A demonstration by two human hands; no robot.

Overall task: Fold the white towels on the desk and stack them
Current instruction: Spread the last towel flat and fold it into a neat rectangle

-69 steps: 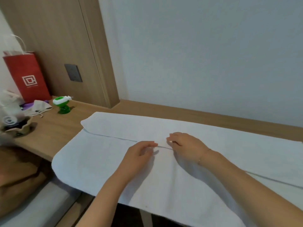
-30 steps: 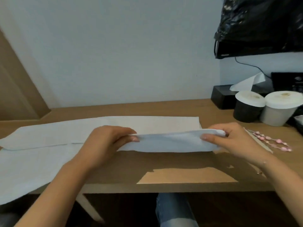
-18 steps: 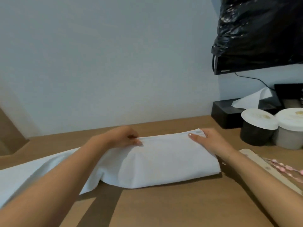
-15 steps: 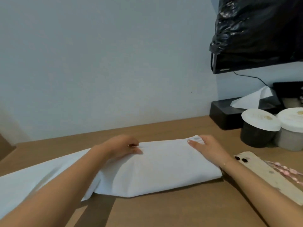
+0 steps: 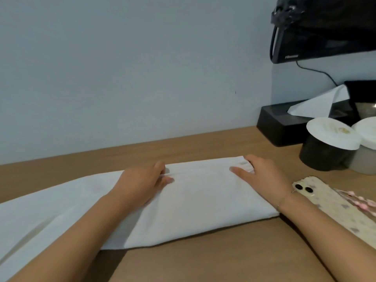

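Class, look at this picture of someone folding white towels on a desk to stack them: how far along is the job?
Done: the right end of the towel is doubled over onto itself on the desk. In hand: the left hand and right hand lie on that fold, at its far edge. Left: the long tail trailing leftward still needs folding, and no stack is visible yet.

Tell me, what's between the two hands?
Only white towel. In the head view, the left hand and right hand both rest on it, with smooth folded cloth between them.
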